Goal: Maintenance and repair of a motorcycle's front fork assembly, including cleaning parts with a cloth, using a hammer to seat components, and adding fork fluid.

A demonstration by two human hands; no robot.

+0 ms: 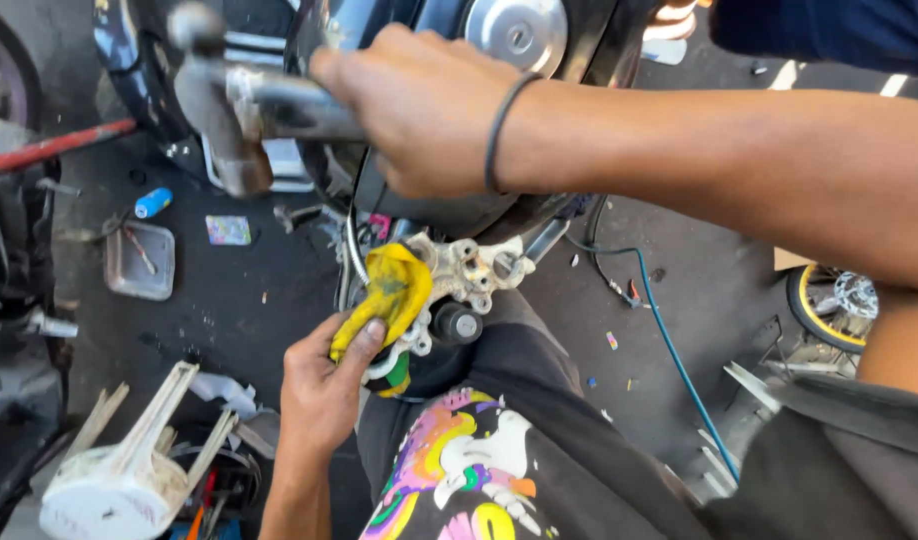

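My right hand (419, 110) reaches across the top of the view and grips the handle of a metal hammer (229, 110), whose blurred head hangs at the upper left. A dark band circles that wrist. Lower down, my left hand (324, 380) presses a yellow rag (394, 290) against a pale, grimy metal engine part (469, 275) with several lugs and a round black boss. The part rests by my knee, under a black motorcycle body (429, 30).
On the dark oily floor lie a shallow clear tray (139, 262), a small blue cylinder (152, 203), a red bar (49, 148) and a white plastic piece (119, 470). A blue hose (669, 350) runs right, near a yellow-rimmed wheel (829, 305).
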